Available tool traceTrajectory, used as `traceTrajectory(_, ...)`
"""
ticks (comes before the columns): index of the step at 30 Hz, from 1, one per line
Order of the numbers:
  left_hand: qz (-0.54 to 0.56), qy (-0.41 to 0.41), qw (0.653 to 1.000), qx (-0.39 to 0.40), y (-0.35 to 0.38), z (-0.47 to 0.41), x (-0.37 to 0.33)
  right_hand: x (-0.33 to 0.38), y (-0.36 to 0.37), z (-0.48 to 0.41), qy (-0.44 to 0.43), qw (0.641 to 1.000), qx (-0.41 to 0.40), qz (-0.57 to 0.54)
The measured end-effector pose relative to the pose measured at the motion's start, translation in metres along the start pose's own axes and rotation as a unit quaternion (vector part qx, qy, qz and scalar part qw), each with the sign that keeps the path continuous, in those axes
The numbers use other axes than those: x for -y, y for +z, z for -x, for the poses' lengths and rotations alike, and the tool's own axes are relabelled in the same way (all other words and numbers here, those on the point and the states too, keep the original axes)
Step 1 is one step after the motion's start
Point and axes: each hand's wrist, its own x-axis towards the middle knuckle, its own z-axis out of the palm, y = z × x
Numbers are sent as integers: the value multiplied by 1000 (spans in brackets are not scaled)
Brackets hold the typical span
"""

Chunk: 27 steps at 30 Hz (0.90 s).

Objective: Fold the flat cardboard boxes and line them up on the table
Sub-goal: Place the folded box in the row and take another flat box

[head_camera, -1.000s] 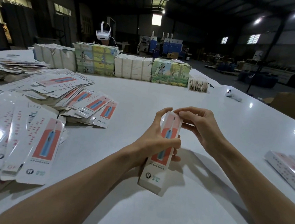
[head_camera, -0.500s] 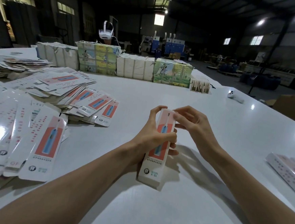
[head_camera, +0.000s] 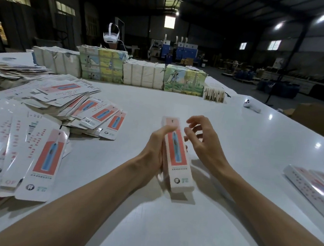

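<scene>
Slim white-and-coral folded cardboard box (head_camera: 176, 159) tilted over white surface (head_camera: 243, 141), left grip (head_camera: 153, 147) wrapped round its mid-length, right grip (head_camera: 204, 143) open beside top end; judged light, thin-walled, crushable, so hold by long edges.

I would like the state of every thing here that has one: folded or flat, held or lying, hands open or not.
middle box: folded into shape, held by the left hand.
left hand: grips the middle box.
right hand: open, fingers spread, holds nothing.
flat boxes: unfolded, lying in heaps at the left.
finished boxes: folded, lying side by side at the right.
</scene>
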Motion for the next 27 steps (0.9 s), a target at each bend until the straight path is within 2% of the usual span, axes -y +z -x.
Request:
traceTrajectory(5,156,3,987,20,-2,4,-4,1,7,7,-33,996,65,46)
traceTrajectory(14,174,-2,984,45,1,5,-11,21,9,16,-16,975,141,168)
traceTrajectory(16,110,-11,993,51,1,1,-11,25,3,18,-21,965,141,222)
traceTrajectory(18,-6,6,999,39,2,-3,-3,28,-12,22,-27,947,117,298)
traceTrajectory(20,-102,32,994,30,1,-4,6,31,-35,32,-21,927,90,364)
traceTrajectory(22,-212,66,974,43,-2,-1,16,30,-63,49,-4,902,67,426)
traceTrajectory(23,-294,100,949,57,-4,-1,21,27,-78,58,11,889,54,454)
traceTrajectory(25,-466,176,863,82,-7,-2,29,20,-107,80,69,874,34,479)
traceTrajectory(26,-511,201,831,96,-7,-2,31,15,-119,92,107,865,37,488)
traceTrajectory(27,-533,211,812,108,-6,-2,31,11,-130,103,142,851,50,503)
